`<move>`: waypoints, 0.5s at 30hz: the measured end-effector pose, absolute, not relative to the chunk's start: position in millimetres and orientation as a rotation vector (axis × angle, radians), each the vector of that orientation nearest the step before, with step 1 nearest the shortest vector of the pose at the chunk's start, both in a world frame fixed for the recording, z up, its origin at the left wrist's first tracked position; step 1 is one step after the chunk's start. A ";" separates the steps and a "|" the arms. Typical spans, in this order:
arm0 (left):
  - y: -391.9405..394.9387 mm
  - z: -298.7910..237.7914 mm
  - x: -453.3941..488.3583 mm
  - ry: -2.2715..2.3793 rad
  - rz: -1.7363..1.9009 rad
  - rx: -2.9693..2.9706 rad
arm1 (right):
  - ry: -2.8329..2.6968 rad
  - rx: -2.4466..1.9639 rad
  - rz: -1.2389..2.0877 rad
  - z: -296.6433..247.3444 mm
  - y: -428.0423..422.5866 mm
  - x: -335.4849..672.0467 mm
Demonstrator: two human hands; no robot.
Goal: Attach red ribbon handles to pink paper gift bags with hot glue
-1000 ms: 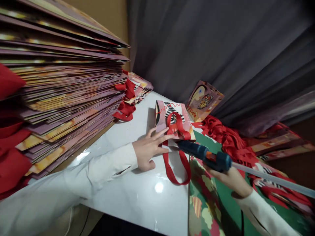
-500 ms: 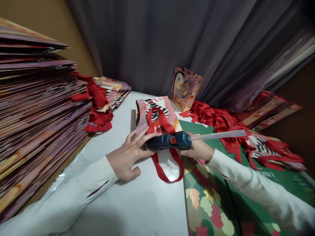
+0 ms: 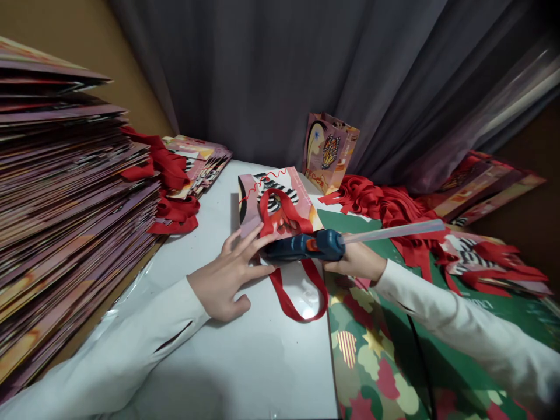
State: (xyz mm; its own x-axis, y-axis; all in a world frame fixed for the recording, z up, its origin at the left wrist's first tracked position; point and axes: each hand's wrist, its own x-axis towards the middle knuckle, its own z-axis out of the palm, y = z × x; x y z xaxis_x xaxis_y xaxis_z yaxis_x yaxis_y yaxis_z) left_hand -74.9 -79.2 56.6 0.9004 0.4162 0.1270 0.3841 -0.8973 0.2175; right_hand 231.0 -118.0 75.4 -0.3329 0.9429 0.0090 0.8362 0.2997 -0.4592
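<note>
A dark blue glue gun (image 3: 301, 247) with a clear glue stick jutting from its back is gripped in my right hand (image 3: 356, 261). Its front end points left, over the near edge of a paper gift bag (image 3: 280, 186) lying flat, printed with a zebra pattern. On the bag rests a red ribbon handle (image 3: 284, 204); a second red ribbon loop (image 3: 308, 318) hangs from its near edge onto the table. My left hand (image 3: 230, 274) is open, fingers spread, with fingertips on the bag's near left edge. The glue gun hides the nozzle's contact point.
A tall stack of flat bags (image 3: 74, 233) rises on the left. Red ribbons (image 3: 371, 201) are heaped at right, beside a standing bag (image 3: 330, 154) at the back. Green patterned board (image 3: 371, 350) covers the table's right side, with a black cord (image 3: 422, 361) across it.
The glue gun and my right hand have shifted slightly to the right. My left hand stays at the bag's edge. The view has moved a little.
</note>
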 end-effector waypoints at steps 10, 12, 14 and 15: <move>-77.4 53.9 -74.9 0.609 0.266 2.852 | -2.276 -1.613 0.542 85.9 -125.7 237.1; -77.8 54.2 -74.6 0.610 0.268 2.850 | -2.262 -1.661 0.535 89.2 -127.3 237.5; -78.2 54.1 -74.3 0.609 0.276 2.847 | -2.256 -1.726 0.546 91.7 -129.1 239.2; -78.3 53.9 -74.2 0.610 0.281 2.846 | -2.259 -1.755 0.556 92.7 -129.9 240.5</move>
